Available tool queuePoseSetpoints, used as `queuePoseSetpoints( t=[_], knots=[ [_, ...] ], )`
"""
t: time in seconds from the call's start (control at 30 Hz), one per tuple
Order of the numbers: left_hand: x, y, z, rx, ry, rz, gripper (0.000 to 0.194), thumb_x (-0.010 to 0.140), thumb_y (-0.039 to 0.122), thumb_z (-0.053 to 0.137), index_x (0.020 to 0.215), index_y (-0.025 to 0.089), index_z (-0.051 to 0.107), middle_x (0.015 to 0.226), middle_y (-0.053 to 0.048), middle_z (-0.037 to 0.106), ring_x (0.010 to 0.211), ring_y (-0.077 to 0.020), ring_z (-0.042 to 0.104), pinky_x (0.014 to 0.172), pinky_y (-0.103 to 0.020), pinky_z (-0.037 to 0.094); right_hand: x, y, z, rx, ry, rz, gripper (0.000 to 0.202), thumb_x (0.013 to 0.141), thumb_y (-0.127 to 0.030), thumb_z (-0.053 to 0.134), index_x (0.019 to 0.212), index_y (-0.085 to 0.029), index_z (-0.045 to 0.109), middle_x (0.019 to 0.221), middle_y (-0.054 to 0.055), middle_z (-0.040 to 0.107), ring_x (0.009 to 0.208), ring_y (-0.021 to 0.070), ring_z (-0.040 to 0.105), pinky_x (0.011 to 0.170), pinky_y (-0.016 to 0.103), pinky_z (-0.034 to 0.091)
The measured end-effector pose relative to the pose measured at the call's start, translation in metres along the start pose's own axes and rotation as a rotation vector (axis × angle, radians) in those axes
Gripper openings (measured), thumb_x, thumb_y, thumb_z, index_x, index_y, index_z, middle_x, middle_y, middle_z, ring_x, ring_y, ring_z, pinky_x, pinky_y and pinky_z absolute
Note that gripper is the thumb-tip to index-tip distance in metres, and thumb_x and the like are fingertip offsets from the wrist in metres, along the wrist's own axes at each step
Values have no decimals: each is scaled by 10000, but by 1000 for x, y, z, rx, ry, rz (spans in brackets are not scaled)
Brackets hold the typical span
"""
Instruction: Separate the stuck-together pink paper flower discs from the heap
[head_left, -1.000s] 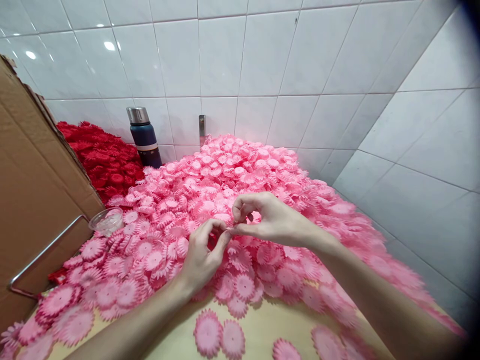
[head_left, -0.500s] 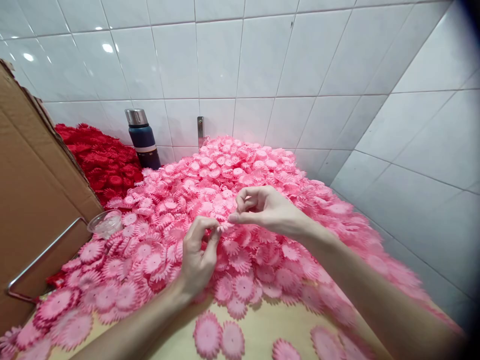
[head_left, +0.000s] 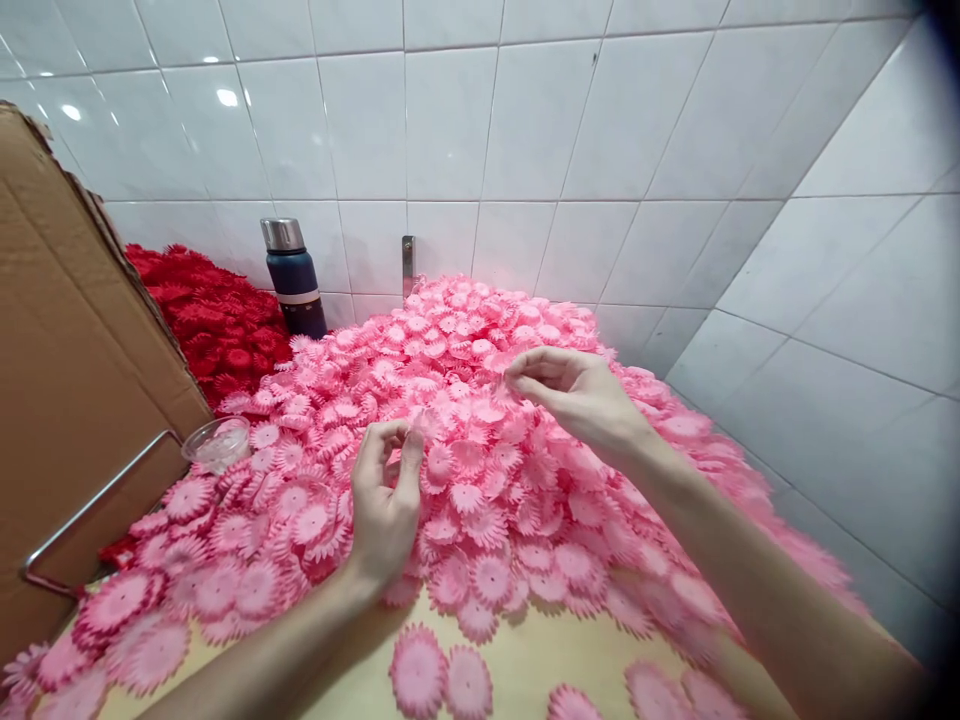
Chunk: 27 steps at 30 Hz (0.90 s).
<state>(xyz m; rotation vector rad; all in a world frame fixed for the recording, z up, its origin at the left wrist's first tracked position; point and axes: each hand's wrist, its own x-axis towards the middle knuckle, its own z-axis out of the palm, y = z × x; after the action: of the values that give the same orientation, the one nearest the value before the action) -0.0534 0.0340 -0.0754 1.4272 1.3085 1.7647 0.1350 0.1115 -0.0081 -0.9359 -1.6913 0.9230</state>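
Observation:
My left hand [head_left: 386, 505] is closed in a pinch above the front slope of a big heap of pink scalloped flower discs [head_left: 465, 455]. A thin pale pink flower disc [head_left: 424, 424] shows at its thumb and fingertip. Farther right and a little higher, my right hand [head_left: 581, 395] is pinched too, with a pink flower disc [head_left: 501, 366] at its fingertips, partly lost against the heap. The two hands are apart. Many discs have a small dark hole in the middle.
A dark blue bottle [head_left: 296, 285] stands by the tiled wall [head_left: 442, 120], beside a red heap [head_left: 210, 325]. At left are a cardboard box [head_left: 82, 330], a bent metal rod [head_left: 97, 500] and a clear plastic cup [head_left: 217, 445]. Loose discs [head_left: 418, 670] lie on the pale tabletop [head_left: 525, 650].
My hands were nearly touching at one disc and have parted. The right hand has moved up and right; the left has drawn slightly left. The view has shifted a little.

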Motion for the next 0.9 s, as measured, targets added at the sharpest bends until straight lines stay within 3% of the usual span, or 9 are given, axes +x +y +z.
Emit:
queuePoseSetpoints(
  t=[0.23, 0.33, 0.43, 0.67, 0.9],
  knots=[
    [5, -1, 2, -35, 60, -88, 258, 850, 212, 618, 1086, 229, 517, 971, -28, 527, 860, -148, 546, 699, -246, 483, -4, -4, 7, -160, -167, -55, 181, 737, -274, 727, 859, -175, 638, 880, 54, 682, 798, 191, 648, 716, 352, 520],
    [3, 2, 2, -48, 5, -49, 175, 859, 216, 608, 1016, 222, 531, 931, -19, 540, 836, -143, 549, 713, -249, 482, -6, -3, 9, -193, -220, -29, 215, 766, -272, 704, 929, -190, 592, 927, 58, 670, 830, 191, 654, 698, 334, 512],
    [0, 4, 2, -28, -67, -10, 67, 872, 230, 601, 911, 205, 553, 862, -10, 558, 773, -134, 545, 687, -240, 469, -9, -3, 11, -229, -279, -6, 249, 789, -278, 693, 986, -196, 565, 823, 36, 677, 755, 176, 649, 656, 317, 494],
    [1, 2, 2, 53, -229, 70, 120, 850, 284, 657, 835, 187, 587, 861, -19, 564, 765, -145, 561, 650, -250, 472, -15, -8, 22, -149, -343, 37, 291, 741, -317, 762, 889, -193, 545, 552, -69, 521, 492, 97, 504, 467, 234, 371],
    [2, 2, 2, 107, -343, 47, 122, 841, 298, 672, 823, 178, 661, 869, -37, 576, 771, -155, 561, 683, -267, 458, -16, -10, 24, -111, -504, -22, 256, 800, -361, 716, 896, -194, 548, 583, -56, 557, 522, 94, 510, 493, 228, 379]
  ],
)
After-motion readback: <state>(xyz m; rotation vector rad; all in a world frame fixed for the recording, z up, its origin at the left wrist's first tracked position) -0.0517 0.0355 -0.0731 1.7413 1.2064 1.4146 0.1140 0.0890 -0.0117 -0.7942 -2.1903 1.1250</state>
